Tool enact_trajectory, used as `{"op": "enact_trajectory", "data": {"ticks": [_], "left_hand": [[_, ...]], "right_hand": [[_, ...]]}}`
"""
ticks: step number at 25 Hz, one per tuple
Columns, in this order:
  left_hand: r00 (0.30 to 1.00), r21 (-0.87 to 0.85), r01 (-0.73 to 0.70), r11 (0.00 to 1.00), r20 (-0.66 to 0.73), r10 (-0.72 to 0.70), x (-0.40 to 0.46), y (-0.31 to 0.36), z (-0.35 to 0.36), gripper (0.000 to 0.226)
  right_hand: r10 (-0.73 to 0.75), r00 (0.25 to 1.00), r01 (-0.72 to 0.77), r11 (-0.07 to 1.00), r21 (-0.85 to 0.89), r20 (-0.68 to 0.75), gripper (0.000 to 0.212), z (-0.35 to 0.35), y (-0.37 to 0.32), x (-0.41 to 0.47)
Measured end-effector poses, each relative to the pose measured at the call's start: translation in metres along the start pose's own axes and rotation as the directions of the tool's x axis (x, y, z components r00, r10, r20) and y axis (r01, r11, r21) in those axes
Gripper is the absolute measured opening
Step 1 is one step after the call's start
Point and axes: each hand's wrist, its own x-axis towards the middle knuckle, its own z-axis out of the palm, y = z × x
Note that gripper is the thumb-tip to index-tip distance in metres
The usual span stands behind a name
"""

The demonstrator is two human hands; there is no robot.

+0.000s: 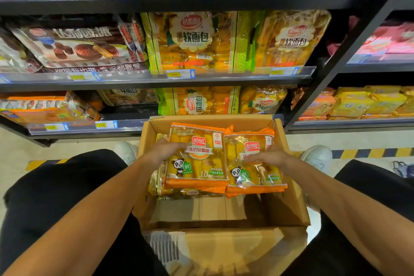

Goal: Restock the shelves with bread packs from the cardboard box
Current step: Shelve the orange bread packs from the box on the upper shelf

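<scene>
We are crouching before the shelves point(156, 78) with the cardboard box point(289, 204) open on the floor between our knees. Step in hand, as we judge it: picking packs out of the box.

Our left hand point(164, 149) is lying across the upper left of the left bread pack point(197, 163), fingers stretched along its top face; whether the thumb is hooking under the edge we cannot tell. Our right hand point(270, 157) is resting on the right bread pack point(253, 168), fingers reaching flat over its middle, nothing visibly pinched. Both packs are sitting side by side, touching, on more packs at the far end of the box.

Next move, judged: closing fingers round each pack's edge, lifting clear of the flaps, and carrying to the gap on the lowest shelf point(125, 123) just behind the box.
</scene>
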Motion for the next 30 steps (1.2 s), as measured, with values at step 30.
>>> {"op": "enact_trajectory", "data": {"ticks": [30], "left_hand": [[0.974, -0.207, -0.21, 0.956, 0.04, 0.222, -0.051, 0.017, 0.0, 0.075]], "right_hand": [[-0.01, 0.999, 0.023, 0.93, 0.367, -0.037, 0.057, 0.005, 0.009, -0.003]]}}
